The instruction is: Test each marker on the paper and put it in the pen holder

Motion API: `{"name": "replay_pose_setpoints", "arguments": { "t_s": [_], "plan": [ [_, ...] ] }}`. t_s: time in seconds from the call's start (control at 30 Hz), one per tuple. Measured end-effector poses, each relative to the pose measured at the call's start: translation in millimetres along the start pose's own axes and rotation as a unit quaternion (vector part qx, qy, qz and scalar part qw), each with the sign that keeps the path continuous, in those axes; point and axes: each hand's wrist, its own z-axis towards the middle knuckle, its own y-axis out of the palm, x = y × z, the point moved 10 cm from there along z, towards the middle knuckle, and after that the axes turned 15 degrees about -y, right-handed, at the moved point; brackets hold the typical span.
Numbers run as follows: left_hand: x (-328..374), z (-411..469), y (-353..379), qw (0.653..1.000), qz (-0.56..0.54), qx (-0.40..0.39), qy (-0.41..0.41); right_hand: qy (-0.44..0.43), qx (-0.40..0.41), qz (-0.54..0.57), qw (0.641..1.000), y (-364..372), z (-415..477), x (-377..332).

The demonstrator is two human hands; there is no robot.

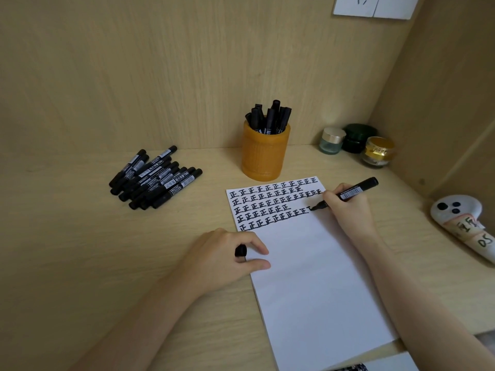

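Sheet of white paper [308,277] lies on the wooden worktop [80,250], lower part blank, one corner past the near edge.

Left grip [222,258] rests at the paper's left edge, fingers curled round a black marker cap [241,250]; thumb and forefinger tips lie on the sheet.

Right grip [345,207] is just beyond, on the paper's right side, pinching an uncapped black marker [356,190] in a writing hold. The tip touches the paper at the right end of a row of bold 正 characters [270,203] (several rows fill the top of the sheet). The barrel slants up and to the right.

Far right, near the worktop edge: a white handheld controller [460,220] with a taped handwritten label.

Left, well apart from the paper: a loose pile of capped black markers [155,178] lying flat.

Beyond the paper's top edge: an amber pen holder [263,156], upright, with several black markers [270,116] standing in it.

Back right corner: three small jars, a clear jar [331,140], a dark green jar [357,136] and a gold-lidded jar [377,151], close together.

High on the back panel: a white wall socket [375,5].
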Motion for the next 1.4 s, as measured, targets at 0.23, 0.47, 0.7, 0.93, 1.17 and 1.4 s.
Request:
{"name": "replay_pose_setpoints", "arguments": {
  "t_s": [0.23, 0.47, 0.7, 0.93, 1.17, 1.4],
  "plan": [
    [-1.8, 0.9, 0.6, 1.0, -0.003, 0.003, 0.009, 0.0, 0.008, 0.01, 1.0, -1.4, -0.9, -0.6],
    [-1.7, 0.9, 0.4, 1.0, 0.0, 0.005, 0.008, -0.004, 0.011, 0.016, 1.0, -1.2, -0.6, 0.9],
    [-1.0, 1.1, 0.1, 1.0, 0.001, 0.006, 0.006, 0.003, 0.016, 0.049, 0.999, -0.3, -0.4, 4.2],
    [-1.5, 1.1, 0.1, 1.0, 0.002, 0.007, 0.002, -0.003, -0.003, 0.019, 1.0, 2.1, -1.9, 0.4],
    [-2.3, 1.4, 0.7, 1.0, 0.004, 0.008, 0.005, -0.001, 0.006, 0.023, 1.0, -0.3, -1.7, -0.5],
    [-3.7, 2.1, 0.9, 1.0, 0.01, 0.012, 0.0, -0.01, -0.019, 0.001, 1.0, 3.5, -2.8, -3.1]
  ]
}}
